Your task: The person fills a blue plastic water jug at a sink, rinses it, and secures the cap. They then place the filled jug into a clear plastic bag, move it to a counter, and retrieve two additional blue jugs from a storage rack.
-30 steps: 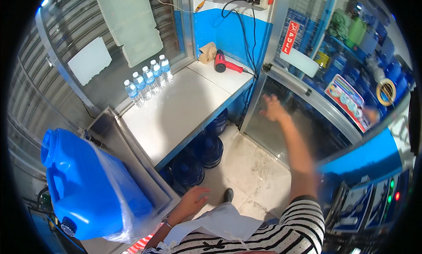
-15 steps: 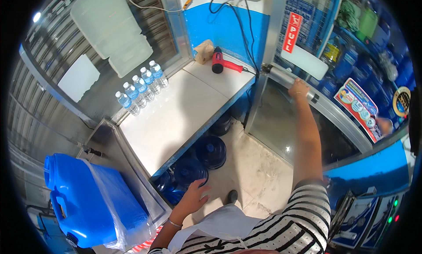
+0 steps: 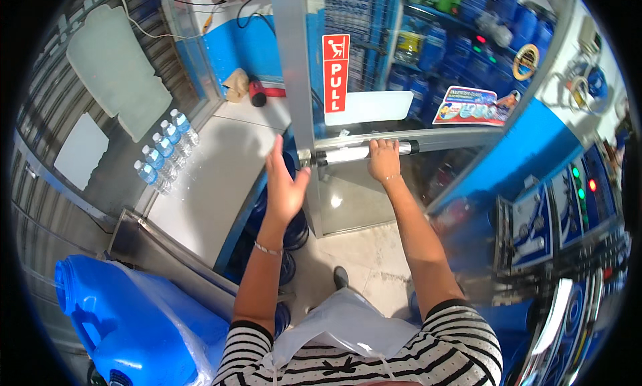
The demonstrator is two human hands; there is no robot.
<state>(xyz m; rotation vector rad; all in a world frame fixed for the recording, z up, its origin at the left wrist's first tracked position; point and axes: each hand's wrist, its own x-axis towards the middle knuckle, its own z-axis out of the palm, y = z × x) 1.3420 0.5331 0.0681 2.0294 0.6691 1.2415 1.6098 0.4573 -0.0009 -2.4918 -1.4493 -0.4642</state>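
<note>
My right hand [image 3: 384, 162] is wrapped over the silver push-bar handle [image 3: 349, 154] of a glass door with a metal frame [image 3: 294, 58]. A red and white sticker [image 3: 336, 72] and a blank white strip [image 3: 371, 108] are on the glass above the bar. My left hand [image 3: 286, 192] is raised with its fingers stretched out and thumb apart, holding nothing. It hovers close to the hinge-like bracket [image 3: 305, 157] at the bar's left end, over the edge of the white counter [image 3: 207, 165]. Whether its fingertips touch the door frame I cannot tell.
Several small water bottles [image 3: 164, 152] line the counter's window side. A red heat gun [image 3: 259, 92] and a crumpled brown paper bag [image 3: 236, 85] lie at its far end. A big blue jug [image 3: 127, 326] stands at lower left, and large bottles [image 3: 294, 232] sit under the counter.
The door has swung so its bar now lies nearly level in front of me, with my right hand still on it. My left hand has risen from low down toward the door frame.
</note>
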